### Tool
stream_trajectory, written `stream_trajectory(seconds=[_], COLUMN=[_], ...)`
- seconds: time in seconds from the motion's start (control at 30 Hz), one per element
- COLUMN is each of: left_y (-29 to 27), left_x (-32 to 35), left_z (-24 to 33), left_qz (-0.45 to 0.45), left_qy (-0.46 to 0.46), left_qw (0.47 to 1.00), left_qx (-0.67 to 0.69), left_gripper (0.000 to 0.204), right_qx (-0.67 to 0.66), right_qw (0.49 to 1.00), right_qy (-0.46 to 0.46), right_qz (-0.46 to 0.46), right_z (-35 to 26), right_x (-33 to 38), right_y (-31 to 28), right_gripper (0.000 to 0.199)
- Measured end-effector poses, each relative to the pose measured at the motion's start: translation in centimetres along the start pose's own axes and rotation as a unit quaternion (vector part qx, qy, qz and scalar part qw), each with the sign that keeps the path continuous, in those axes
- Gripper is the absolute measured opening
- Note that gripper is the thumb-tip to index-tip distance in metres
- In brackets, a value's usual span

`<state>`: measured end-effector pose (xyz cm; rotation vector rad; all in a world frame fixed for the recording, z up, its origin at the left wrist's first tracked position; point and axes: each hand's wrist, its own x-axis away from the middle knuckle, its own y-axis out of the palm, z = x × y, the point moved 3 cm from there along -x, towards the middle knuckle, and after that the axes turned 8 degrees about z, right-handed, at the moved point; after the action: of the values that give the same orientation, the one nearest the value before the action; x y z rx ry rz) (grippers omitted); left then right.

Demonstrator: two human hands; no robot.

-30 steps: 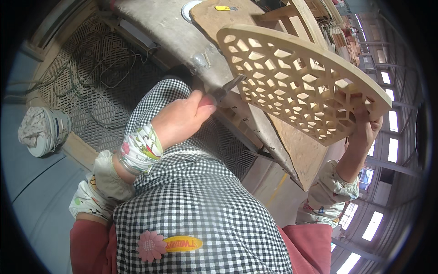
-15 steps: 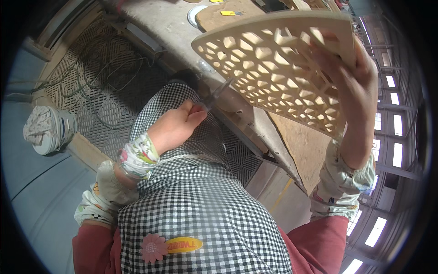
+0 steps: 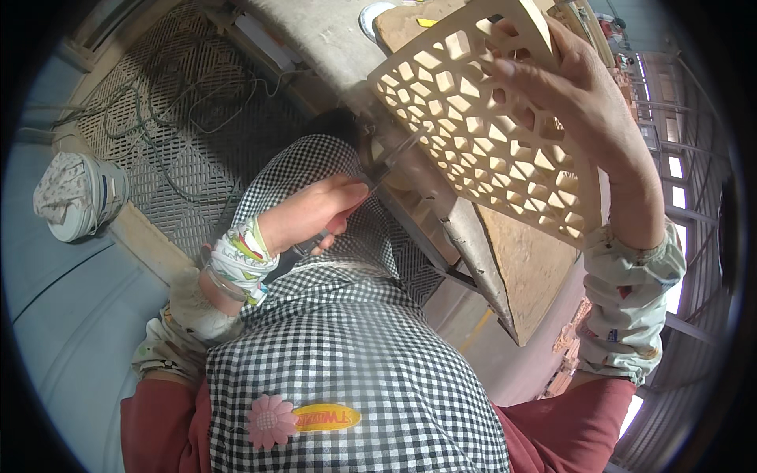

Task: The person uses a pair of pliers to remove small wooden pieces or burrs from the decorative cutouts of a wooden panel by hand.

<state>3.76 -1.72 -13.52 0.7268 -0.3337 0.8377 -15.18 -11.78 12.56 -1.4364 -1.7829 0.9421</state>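
left hand (image 3: pixel 311 214): is clasping a blurred tool (image 3: pixel 380 170)
right hand (image 3: pixel 587 98): is gripping the perforated panel (image 3: pixel 479 126)
bench (image 3: pixel 319 39): is standing beneath the panel

A grey bench (image 3: pixel 319 39) carries a tan board (image 3: pixel 530 268).

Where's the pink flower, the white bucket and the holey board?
Pink flower (image 3: pixel 272 421): head view, on its round centre.
White bucket (image 3: pixel 108 189): head view, on its side.
Holey board (image 3: pixel 487 132): head view, on its lattice.

Bucket (image 3: pixel 105 189) left, cables (image 3: pixel 140 118) on floor grating (image 3: pixel 181 158) — then, rightward, the workbench (image 3: pixel 315 47), partly behind the panel (image 3: pixel 486 126).
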Motion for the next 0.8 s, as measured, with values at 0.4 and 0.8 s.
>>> stream_trajectory(seconds=[0.4,0.8], left_y=[2.2,1.7], left_x=[-2.6,-1.8], left_z=[0.3,1.0], left_qz=[0.058,-0.028], left_qy=[0.009,-0.07], left_qw=[0.998,0.994], left_qx=[0.026,0.075], left_gripper=[0.036,0.047], right_qx=[-0.214,-0.131], right_qw=[0.956,0.979], right_qy=[0.199,0.146], right_qz=[0.019,0.05], right_z=[-2.6,0.3], right_x=[0.3,1.3], right_y=[0.6,0.2], right_gripper=[0.059,0.065])
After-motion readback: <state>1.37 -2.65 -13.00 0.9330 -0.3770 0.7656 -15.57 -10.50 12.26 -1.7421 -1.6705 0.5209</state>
